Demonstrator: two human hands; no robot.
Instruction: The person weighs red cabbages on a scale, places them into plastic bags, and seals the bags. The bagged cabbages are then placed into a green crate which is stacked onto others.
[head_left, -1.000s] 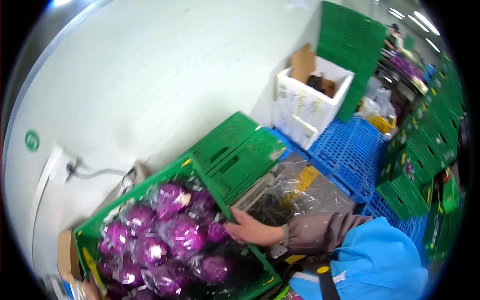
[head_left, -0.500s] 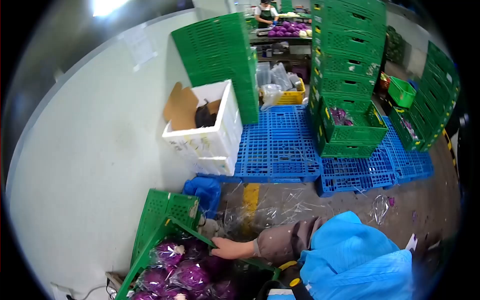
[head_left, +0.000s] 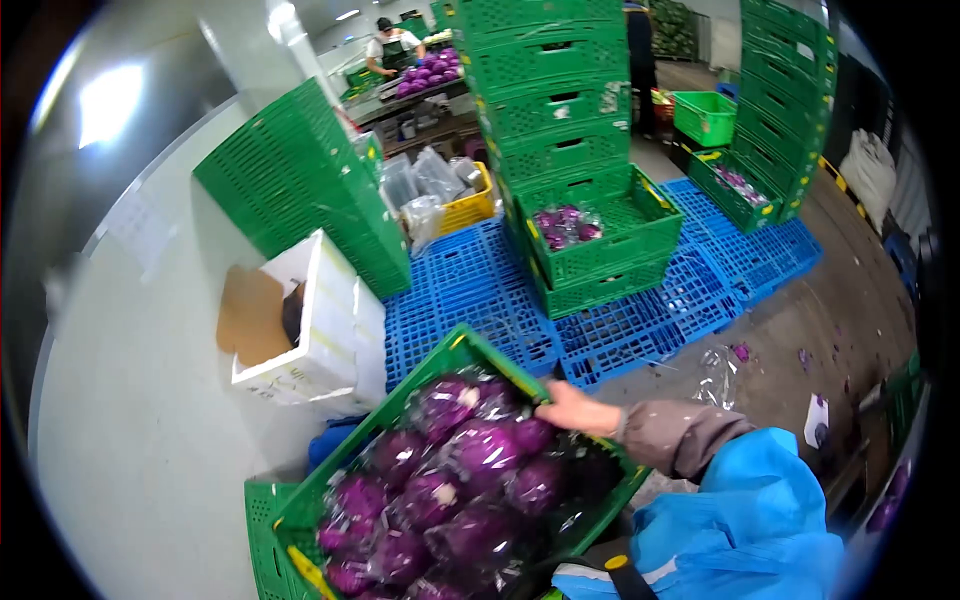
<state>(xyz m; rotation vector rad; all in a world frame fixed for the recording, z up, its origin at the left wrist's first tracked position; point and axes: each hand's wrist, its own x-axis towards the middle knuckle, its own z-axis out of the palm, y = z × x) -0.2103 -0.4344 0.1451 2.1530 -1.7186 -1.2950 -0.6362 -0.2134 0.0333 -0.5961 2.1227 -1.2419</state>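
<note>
My right hand (head_left: 575,409) is closed over the top rim of a green crate (head_left: 497,362), at the rim's upper right side. Inside the crate lie several purple cabbages (head_left: 485,447), wrapped in clear plastic film, some with pale cut stems facing up. The crate is tilted, its far edge overlapping the blue pallet in the view. A brown patterned cuff and a blue sleeve (head_left: 740,500) cover my right arm. My left hand is out of view.
A white foam box (head_left: 335,345) stands by the left wall. Beyond it are blue pallets (head_left: 455,290), a tall stack of green crates (head_left: 555,110) and a crate with purple cabbages (head_left: 600,262). Plastic scraps (head_left: 716,378) litter the floor. Another person (head_left: 393,50) works at the back.
The crate of cabbages has come up and right in view, with my right hand still on its rim. My view has turned right and tilted.
</note>
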